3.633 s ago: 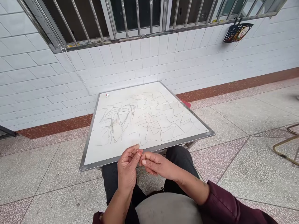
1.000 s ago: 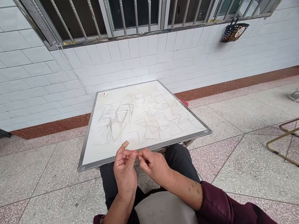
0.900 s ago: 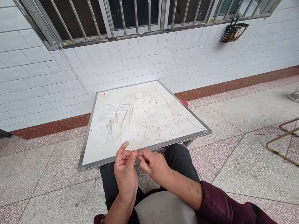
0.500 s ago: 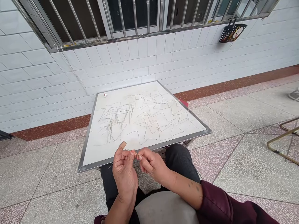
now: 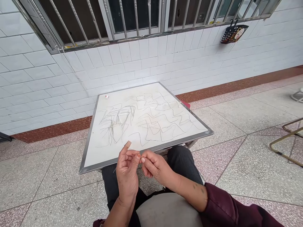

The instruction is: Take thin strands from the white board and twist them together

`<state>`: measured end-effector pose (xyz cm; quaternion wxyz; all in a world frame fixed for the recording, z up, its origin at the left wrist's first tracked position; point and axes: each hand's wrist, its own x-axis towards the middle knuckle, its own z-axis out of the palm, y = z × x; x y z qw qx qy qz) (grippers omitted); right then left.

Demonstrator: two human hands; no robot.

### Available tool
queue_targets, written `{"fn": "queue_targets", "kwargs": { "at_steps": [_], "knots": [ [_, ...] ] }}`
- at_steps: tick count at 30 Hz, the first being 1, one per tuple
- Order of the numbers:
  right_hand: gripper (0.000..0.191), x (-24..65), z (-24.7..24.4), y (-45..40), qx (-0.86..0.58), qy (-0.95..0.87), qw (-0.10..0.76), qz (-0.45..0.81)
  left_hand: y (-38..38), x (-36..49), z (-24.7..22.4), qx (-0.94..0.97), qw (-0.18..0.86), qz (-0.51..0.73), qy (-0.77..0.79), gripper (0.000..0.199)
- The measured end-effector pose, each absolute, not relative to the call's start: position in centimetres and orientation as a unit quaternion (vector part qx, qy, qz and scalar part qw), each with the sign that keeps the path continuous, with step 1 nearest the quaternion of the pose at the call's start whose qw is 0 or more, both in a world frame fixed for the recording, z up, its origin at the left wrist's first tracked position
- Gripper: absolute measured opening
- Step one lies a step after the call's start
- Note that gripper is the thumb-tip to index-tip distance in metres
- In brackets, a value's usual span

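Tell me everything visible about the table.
The table has a white top with a grey, metal-looking rim. Thin dark lines wander over it, densest at left; drawn or loose strands, I can't tell. Its far edge is by the wall; a small item sits near its far left corner. The left hand and right hand are by its near edge; any contact is unclear.

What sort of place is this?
Probably an outdoor walkway or yard beside a building, judging by the white-tiled wall, the shiny steel window bars and the speckled grey-and-pink stone floor.
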<state>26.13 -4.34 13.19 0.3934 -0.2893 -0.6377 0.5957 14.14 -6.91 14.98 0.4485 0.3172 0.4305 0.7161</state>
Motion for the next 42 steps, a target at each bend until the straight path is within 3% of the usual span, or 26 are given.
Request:
{"fn": "queue_targets", "kwargs": {
  "at_steps": [16, 24, 34, 42],
  "knots": [
    [0.027, 27.0, 13.4, -4.6, -0.267, -0.630, 0.347, 0.642, -7.2, 13.8, 15.0, 0.316, 0.459, 0.706, 0.437, 0.046],
    [0.016, 27.1, 13.7, -4.9, -0.287, -0.699, 0.370, 0.540, -6.8, 13.7, 14.7, 0.264, 0.470, 0.737, 0.407, 0.048],
    [0.041, 27.7, 13.8, -4.2, -0.249, -0.584, 0.302, 0.711, -6.5, 13.5, 15.0, 0.257, 0.456, 0.735, 0.430, 0.047],
    [0.033, 27.4, 13.6, -4.5, -0.265, -0.601, 0.312, 0.686, -6.6, 13.5, 15.0, 0.266, 0.440, 0.741, 0.431, 0.046]
  ]
}}
